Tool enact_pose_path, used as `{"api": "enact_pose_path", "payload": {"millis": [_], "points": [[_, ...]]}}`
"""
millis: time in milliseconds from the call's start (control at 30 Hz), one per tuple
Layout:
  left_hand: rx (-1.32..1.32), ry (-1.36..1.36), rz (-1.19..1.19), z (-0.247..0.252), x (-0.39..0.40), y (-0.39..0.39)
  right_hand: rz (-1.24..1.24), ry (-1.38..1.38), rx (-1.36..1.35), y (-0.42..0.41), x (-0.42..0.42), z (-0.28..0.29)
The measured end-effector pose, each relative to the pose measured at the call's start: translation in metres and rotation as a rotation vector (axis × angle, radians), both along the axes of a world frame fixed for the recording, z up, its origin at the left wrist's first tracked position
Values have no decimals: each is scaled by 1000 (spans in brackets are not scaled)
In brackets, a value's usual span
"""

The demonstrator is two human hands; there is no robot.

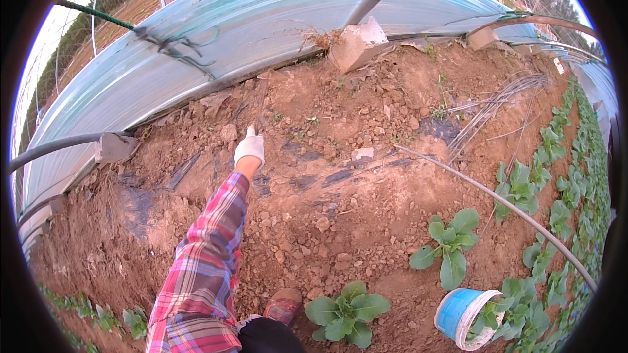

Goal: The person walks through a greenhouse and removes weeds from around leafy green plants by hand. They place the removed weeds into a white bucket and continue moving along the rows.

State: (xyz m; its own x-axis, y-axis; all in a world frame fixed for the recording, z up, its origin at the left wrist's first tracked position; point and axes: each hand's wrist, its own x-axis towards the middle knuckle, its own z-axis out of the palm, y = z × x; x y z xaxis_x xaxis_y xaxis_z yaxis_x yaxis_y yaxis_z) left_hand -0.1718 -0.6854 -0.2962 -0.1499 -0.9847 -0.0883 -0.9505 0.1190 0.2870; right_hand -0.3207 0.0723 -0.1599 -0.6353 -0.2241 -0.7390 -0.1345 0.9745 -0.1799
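Note:
My left hand [250, 149], in a white glove, reaches out over the brown soil near the plastic sheeting. Its fingers are mostly hidden; one finger or the thumb points away from me. A thin, dark strip lies just beyond it, and whether the hand holds this is unclear. Below the hand runs my plaid sleeve. My right hand is out of view. Before me are clods, torn dark plastic film [337, 176] partly buried in the soil, and a pale flat fragment [362, 153]. A leafy green plant [347, 312] grows beside my shoe [283, 305], another [449, 246] farther right.
Translucent plastic sheeting [274, 14] crosses the far side, with concrete blocks [355, 45] at its foot. A thin curved rod [510, 203] arches over the right side. A blue-and-white bucket [456, 314] holding leaves lies tilted at lower right, near rows of plants. Dry stalks [483, 108] lie beyond.

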Motion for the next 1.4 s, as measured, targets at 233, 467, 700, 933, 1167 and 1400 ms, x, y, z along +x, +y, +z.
{"api": "enact_pose_path", "payload": {"millis": [233, 467, 700, 933, 1167, 1400], "points": [[118, -153, -47, 10, -19, 90, -45, -9, 44, -11, -2, 5], [252, -253, -111, -5, 32, 129, 31, 16, 40, -7, -3, 0], [-28, 109, -271, 27, -40, 63, 438, 79, 12, 59, 0, -52], [149, 222, -77, 53, -154, 62, 467, -2, 90, 84, -2, -73], [11, -54, -364, -23, -109, 64, 453, -38, 118, 86, -3, -77], [211, 103, -438, 57, -169, 98, 464, 32, 70, 76, -2, -69]]}}
